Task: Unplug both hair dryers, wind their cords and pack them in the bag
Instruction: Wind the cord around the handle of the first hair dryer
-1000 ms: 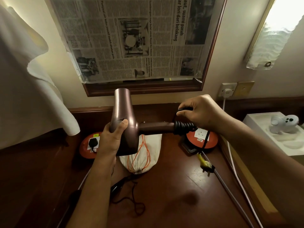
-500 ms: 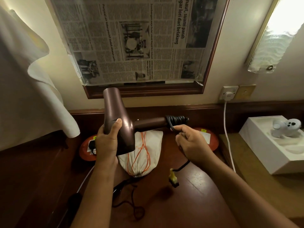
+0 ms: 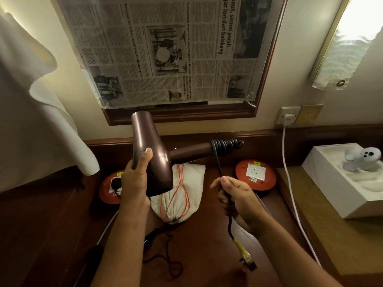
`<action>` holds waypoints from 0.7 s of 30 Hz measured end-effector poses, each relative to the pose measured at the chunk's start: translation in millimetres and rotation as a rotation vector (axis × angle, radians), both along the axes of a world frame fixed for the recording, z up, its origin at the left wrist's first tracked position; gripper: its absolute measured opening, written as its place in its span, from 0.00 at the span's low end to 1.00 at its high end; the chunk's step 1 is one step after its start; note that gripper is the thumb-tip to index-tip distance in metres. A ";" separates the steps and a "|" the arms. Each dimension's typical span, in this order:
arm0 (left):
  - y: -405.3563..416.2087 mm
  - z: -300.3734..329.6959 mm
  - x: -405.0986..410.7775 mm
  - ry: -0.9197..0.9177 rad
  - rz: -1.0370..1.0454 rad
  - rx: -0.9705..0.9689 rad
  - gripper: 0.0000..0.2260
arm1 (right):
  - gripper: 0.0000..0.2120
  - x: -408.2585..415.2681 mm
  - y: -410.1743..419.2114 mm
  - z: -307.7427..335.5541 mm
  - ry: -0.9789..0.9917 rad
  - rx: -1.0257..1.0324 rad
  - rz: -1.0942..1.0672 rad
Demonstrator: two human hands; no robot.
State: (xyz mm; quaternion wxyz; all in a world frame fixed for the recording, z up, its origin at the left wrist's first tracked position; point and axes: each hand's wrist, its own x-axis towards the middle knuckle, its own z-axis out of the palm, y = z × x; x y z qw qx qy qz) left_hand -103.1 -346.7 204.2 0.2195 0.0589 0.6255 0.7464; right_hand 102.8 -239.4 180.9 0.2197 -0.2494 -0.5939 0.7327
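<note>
While the brown hair dryer hangs in mid-air above the worktop, its handle runs out level to the right, black cord coiled round the far end. Left hand wraps the barrel. Right hand, lower and nearer that handle tip, pinches the slack cord, plug dangling below. Drawstring bag lies just beneath, mouth cinched.

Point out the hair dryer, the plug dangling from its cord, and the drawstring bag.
hair dryer (image 3: 154, 160): head view, on the brown barrel.
plug (image 3: 246, 258): head view, on the yellow-tagged end below the right hand.
drawstring bag (image 3: 192, 191): head view, on the cream cloth beside the orange string.
</note>
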 end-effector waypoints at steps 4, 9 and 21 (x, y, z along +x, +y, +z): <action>-0.1 1.9 -1.3 -0.024 -0.027 0.023 0.29 | 0.15 2.1 -0.3 -1.1 0.034 -0.042 0.026; -0.3 2.0 -1.1 -0.050 -0.069 0.032 0.27 | 0.17 -0.1 4.5 -5.7 -0.062 0.018 -0.019; -6.8 10.3 -0.6 -0.079 -0.094 0.088 0.29 | 0.14 -4.5 3.3 -17.0 -0.038 -0.053 0.068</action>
